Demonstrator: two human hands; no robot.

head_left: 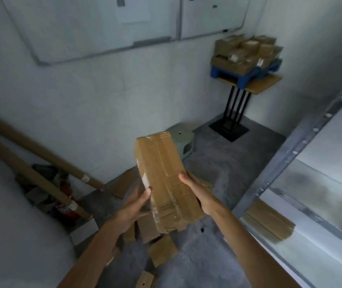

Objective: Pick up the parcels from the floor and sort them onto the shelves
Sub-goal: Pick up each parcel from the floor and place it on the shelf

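A long brown cardboard parcel (163, 175), wrapped in clear tape, is held up in front of me above the floor. My left hand (138, 201) grips its left side near the lower end. My right hand (195, 189) holds its right edge, thumb on top. Several smaller brown parcels (162, 251) lie on the grey floor under my arms. The metal shelf (303, 138) stands at the right, and one flat brown parcel (269, 220) lies on its lower white board.
A small stand (257, 86) in the far corner carries a blue pallet stacked with several parcels. A grey-green stool (183, 140) sits by the wall behind the held parcel. Long cardboard tubes (41, 177) lean at the left over clutter. Whiteboards hang on the wall.
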